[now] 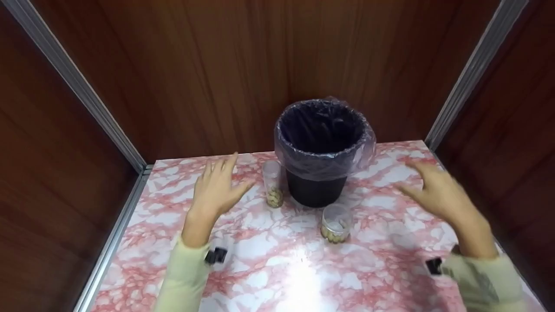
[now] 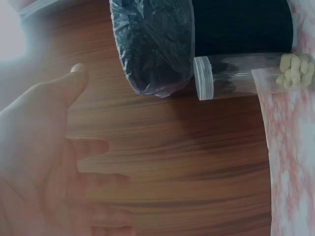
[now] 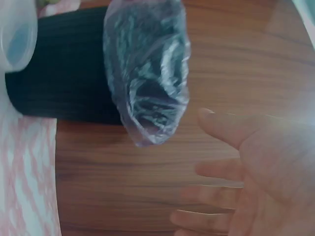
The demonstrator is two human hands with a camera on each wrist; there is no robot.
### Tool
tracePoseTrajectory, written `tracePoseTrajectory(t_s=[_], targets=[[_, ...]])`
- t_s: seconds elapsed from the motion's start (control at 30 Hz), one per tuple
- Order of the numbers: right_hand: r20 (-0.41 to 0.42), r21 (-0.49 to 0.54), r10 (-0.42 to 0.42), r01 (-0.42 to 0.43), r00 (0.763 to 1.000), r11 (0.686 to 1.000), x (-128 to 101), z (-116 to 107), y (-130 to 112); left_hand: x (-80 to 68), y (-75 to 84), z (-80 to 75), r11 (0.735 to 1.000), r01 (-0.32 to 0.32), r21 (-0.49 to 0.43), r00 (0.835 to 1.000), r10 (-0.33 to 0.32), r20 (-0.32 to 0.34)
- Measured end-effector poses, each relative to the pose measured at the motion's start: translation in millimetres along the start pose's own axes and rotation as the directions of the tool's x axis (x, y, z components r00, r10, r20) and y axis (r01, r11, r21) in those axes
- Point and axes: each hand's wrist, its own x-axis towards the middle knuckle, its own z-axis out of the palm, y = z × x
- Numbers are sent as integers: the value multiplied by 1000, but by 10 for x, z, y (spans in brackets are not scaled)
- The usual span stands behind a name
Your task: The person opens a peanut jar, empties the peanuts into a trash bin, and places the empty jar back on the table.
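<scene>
My left hand is raised over the left of the table, thumb and fingers spread, with nothing in it. To its right stands a tall clear plastic jar, upright, with pale peanut-like pieces at the bottom. Over the right side hangs my right hand, slightly blurred, its fingers extended and its palm bare. Between the hands, a short clear jar holds similar pieces low down. Behind it is a black bin lined with a thin translucent bag folded over its rim.
The table has a red-and-white marbled top. Brown wood-grain panels enclose it at the back and both sides, joined by grey metal corner strips. A bright glare lies at the front middle of the table.
</scene>
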Motion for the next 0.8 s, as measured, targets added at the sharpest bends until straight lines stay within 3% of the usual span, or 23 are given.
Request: tracePoseTrajectory(t_s=[0.23, 0.37, 0.47, 0.63, 0.8], targets=[[26, 123, 19, -22, 999, 992, -504, 348, -42, -491, 55, 201, 994, -35, -103, 998, 40, 54], [78, 182, 62, -75, 995, 980, -692, 707, -47, -784, 103, 422, 973, -1, -229, 995, 25, 100], [65, 184, 55, -67, 996, 981, -644, 1066, -42, -945, 122, 640, 950, 14, -313, 990, 30, 135], [-44, 103, 20, -15, 999, 995, -364, 1641, -108, -1103, 173, 1042, 902, -25, -431, 978, 112, 177], [-76, 20, 94, -93, 993, 995, -156, 1910, -288, -1187, 267, 1328, 854, -22, -519, 966, 153, 211]])
